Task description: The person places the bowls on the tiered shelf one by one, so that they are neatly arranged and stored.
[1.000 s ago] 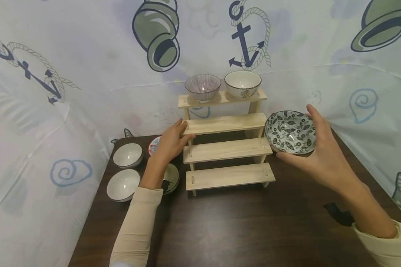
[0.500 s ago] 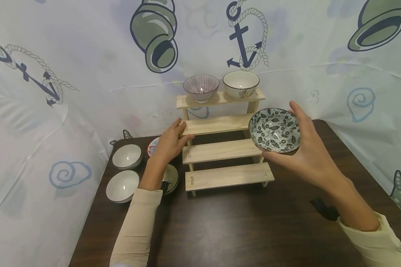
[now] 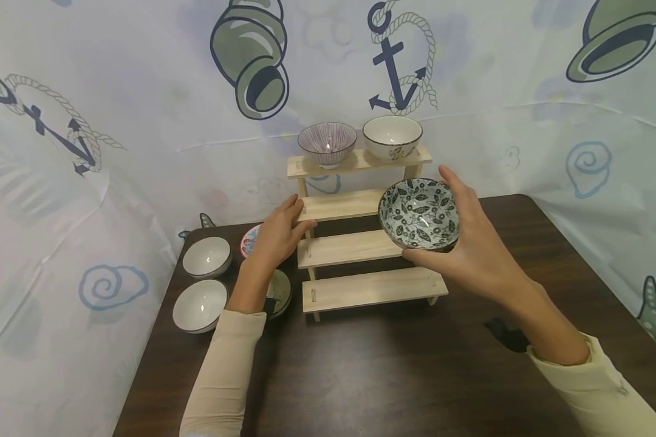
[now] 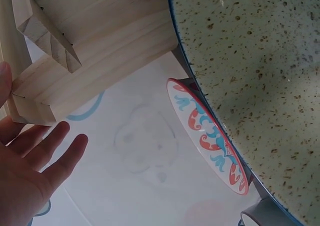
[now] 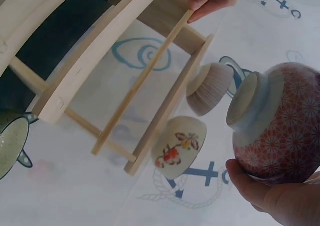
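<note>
My right hand (image 3: 478, 246) holds a bowl (image 3: 418, 213) between thumb and fingers, in front of the right part of the middle shelves. Black leaves pattern its inside; the right wrist view shows its red floral outside (image 5: 292, 121) and pale foot. With my left hand (image 3: 276, 237) I grip the left end of the second-highest board of a wooden tiered stand (image 3: 374, 290). Fingers (image 4: 55, 158) curl about that board's end in the left wrist view. On the top board stand a purple-striped bowl (image 3: 328, 143) and a white dark-rimmed bowl (image 3: 392, 136) with a flower print.
Two white bowls (image 3: 206, 256) stand at the table's left. A speckled green dish (image 3: 280, 290) and a red-and-blue patterned dish (image 3: 248, 240) are partly hidden by my left arm. A printed cloth (image 3: 158, 73) hangs behind the dark table (image 3: 361, 376).
My right hand has carried the leaf-patterned bowl leftward, from beside the stand to in front of its shelves. My left hand stays on the board's end.
</note>
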Demonstrator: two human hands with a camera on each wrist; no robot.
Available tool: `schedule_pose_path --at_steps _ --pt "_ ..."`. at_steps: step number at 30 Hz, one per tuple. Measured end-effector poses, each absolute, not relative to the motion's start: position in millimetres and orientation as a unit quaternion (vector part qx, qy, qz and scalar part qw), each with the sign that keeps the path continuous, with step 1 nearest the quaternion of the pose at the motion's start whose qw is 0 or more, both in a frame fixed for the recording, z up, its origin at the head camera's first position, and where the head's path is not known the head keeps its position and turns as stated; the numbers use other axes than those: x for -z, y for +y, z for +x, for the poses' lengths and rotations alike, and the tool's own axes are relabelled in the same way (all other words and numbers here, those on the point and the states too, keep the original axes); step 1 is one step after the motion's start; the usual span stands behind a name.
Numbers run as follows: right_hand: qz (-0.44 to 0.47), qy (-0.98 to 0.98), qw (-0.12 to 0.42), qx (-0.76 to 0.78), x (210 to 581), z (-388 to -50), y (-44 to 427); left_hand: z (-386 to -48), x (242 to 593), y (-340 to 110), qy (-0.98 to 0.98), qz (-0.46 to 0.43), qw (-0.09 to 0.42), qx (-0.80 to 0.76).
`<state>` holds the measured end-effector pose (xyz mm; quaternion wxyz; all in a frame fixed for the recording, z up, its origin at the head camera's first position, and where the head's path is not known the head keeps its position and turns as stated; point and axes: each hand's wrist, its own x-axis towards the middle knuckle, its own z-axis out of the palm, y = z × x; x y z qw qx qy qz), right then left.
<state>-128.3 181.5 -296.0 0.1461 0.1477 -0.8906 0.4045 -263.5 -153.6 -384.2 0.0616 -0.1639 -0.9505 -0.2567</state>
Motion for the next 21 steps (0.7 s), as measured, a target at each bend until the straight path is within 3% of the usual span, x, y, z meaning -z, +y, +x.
schedule_pose_path --at_steps 21 --pt "0.161 -0.887 0.121 -0.415 288.8 -156.4 146.3 -261.8 383.5 -153.4 -0.954 -0.163 0.064 0.243"
